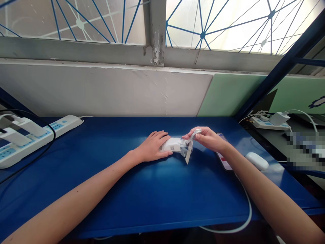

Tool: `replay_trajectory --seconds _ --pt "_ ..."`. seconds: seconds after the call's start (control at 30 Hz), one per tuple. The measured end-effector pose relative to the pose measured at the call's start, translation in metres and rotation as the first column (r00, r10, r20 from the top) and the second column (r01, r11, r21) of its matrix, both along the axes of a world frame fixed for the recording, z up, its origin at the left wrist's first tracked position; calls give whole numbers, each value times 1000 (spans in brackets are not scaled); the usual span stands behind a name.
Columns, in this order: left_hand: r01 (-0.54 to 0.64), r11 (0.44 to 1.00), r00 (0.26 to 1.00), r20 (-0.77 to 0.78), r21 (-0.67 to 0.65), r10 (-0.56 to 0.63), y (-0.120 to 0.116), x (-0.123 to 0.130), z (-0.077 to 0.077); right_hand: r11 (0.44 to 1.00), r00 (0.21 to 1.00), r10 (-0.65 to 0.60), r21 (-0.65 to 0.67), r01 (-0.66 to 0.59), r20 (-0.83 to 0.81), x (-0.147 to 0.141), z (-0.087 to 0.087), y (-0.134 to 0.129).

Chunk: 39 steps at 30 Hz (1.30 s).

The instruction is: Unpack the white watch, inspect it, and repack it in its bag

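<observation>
Holding: white charger block [170,144] pinned flat on the blue tabletop [142,196] under the left hand [152,147], near the middle of the surface, slightly toward the far edge.
Left fingers: pressed together and laid over the top of the block, thumb along its near side; block touching the tabletop.
Right hand [209,139]: just right of the block, fingers [189,136] pinching a thin white strip [190,149] at the block's right end.
Strip: looks like a film or tab, running from the pinch down and toward the near side, lower end loose just above the tabletop; exact kind too small to tell.
Long axis: block lying left to right, its right end pointing at the right-hand fingers.
Nearer hand: left on the body, right at the end with the strip; both in contact.
Phone [223,159]: flat on the tabletop, partly hidden under the right wrist.
White case [257,160]: small and rounded, right of the phone, apart from both hands.
White cable [243,217]: curving off the near edge under the right forearm.
Power strip [33,137]: far left, with plugs seated, well apart.
</observation>
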<state>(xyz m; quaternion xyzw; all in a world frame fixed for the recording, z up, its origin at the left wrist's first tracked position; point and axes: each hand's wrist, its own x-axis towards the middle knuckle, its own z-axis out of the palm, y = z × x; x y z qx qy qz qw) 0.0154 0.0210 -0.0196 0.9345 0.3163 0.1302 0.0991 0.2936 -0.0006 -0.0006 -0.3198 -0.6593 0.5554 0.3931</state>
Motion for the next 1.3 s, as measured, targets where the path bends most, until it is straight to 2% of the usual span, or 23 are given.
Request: replay_trajectory --seconds 0.07,0.13,0.2,0.3,0.37,0.47,0.57,0.67,0.77,0.87,0.9,0.93,1.0,1.03,1.1,1.17,1.2,1.23,1.3 --pt "23 1000 1000 2 -16 -23 1 -1 0 999 999 22 -38 -23 -27 2 -1 1" --pt "29 999 1000 5 -24 -29 2 -1 0 1000 1000 10 -18 -11 -24 3 -1 1" --pt "18 1000 1000 1 -24 -18 2 -1 0 997 999 -40 64 39 14 4 0 2" --pt "-2 1000 1000 -4 -21 2 1 1 -1 971 980 -179 177 162 85 5 4 3" --pt "-11 1000 1000 -5 -18 11 0 2 -2 956 961 -273 121 266 38 6 6 3" --pt "-11 1000 1000 -9 -13 11 0 2 -4 934 913 -355 -105 340 -202 4 11 1" --pt "-6 1000 1000 -4 -11 5 0 0 -5 930 837 -345 -276 243 -424 -3 19 -3" --pt "-7 999 998 54 -33 9 -1 0 -1 923 813 -324 -352 158 -484 -14 31 -10" --pt "5 997 974 225 -82 14 -9 6 11 923 822 -290 -370 105 -490 -30 46 -16" --pt "127 983 895 443 -135 -55 -24 20 28 928 842 -236 -368 47 -485 -49 58 -18" --pt "157 969 863 504 -193 -39 -29 26 33 932 848 -219 -361 35 -483 -56 61 -18" --pt "176 940 836 549 -291 13 -33 32 38 937 855 -203 -348 28 -478 -62 62 -16" --pt "217 828 753 629 -518 196 -39 44 44 952 864 -181 -303 35 -469 -72 61 -11" --pt "259 739 700 648 -622 300 -41 50 46 955 867 -176 -294 35 -466 -75 59 -7" --pt "390 507 595 631 -769 499 -43 60 46 956 865 -167 -291 25 -473 -79 52 1" --pt "501 273 586 554 -821 591 -42 66 43 952 860 -152 -305 -4 -487 -79 43 8" --pt "536 202 577 531 -820 621 -42 68 41 947 853 -152 -321 -19 -499 -78 39 11" --pt "559 161 566 516 -813 643 -42 68 39 940 845 -151 -340 -38 -513 -76 35 12" --pt "569 108 572 487 -815 660 -41 67 34 922 835 -127 -375 -100 -535 -72 29 14"
